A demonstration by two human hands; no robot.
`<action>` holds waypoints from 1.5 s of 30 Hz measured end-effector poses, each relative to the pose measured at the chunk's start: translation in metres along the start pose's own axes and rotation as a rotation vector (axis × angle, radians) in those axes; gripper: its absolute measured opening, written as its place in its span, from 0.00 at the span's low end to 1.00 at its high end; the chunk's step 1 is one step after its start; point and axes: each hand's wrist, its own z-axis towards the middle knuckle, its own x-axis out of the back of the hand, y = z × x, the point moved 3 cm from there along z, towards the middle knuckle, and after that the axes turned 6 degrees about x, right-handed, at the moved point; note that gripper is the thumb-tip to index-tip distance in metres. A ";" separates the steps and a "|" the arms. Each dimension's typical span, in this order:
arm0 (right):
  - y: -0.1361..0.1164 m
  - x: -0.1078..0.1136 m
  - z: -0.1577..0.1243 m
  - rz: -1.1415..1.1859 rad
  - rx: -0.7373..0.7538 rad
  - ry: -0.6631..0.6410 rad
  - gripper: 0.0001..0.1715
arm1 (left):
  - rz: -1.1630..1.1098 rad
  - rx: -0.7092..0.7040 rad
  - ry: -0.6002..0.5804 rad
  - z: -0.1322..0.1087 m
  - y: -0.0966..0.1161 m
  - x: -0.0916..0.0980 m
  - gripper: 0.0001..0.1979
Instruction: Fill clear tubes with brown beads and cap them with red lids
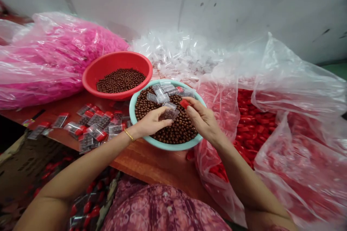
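My left hand [151,121], with a gold bangle at the wrist, is closed around a small clear plastic packet [169,114] holding brown beads. It hovers over a teal bowl [168,146] full of small brown beads. My right hand [202,119] pinches a small red cap [185,103] between thumb and fingers, right beside the packet's open end. Several empty clear packets [162,92] lie on the beads at the bowl's far side.
A red bowl [92,79] of brown beads stands behind on the left. Filled packets with red caps [89,126] lie on the wooden table [151,166]. A pink bag [48,57], a heap of clear packets [179,54] and a bag of red caps [257,122] surround it.
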 end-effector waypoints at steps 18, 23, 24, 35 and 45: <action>-0.008 -0.032 -0.012 -0.328 0.254 -0.324 0.29 | 0.245 -0.028 0.145 -0.016 -0.005 -0.003 0.16; -0.017 -0.020 0.007 -0.389 0.197 -0.300 0.27 | 0.293 0.022 0.208 -0.017 -0.001 -0.002 0.13; -0.017 -0.019 0.012 -0.358 0.155 -0.262 0.28 | 0.309 0.024 0.209 -0.017 0.001 -0.003 0.11; -0.019 -0.066 0.025 0.149 -0.053 -0.254 0.33 | 0.641 -0.092 0.178 -0.025 0.000 -0.010 0.05; -0.009 -0.067 0.035 0.082 -0.029 -0.064 0.39 | 0.836 0.100 0.321 -0.024 0.009 -0.010 0.09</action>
